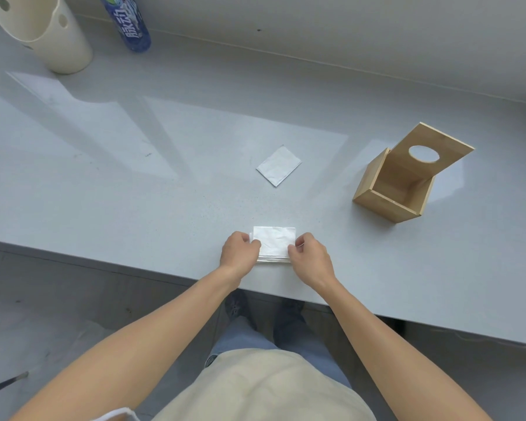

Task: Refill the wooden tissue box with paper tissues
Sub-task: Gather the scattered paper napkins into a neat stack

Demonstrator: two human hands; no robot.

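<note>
A stack of folded white tissues (274,242) lies on the grey table near its front edge. My left hand (239,253) pinches the stack's left side and my right hand (310,259) pinches its right side. The wooden tissue box (389,189) stands to the right, farther back, its hinged lid (431,147) with an oval hole tilted open. The inside of the box looks empty. A flat silver-white tissue wrapper (278,166) lies beyond the stack, in the middle of the table.
A cream cylindrical container (43,34) with round holes and a blue bottle (128,22) stand at the far left back. The grey table (134,177) ends in a front edge just below my hands. A wall runs along the back.
</note>
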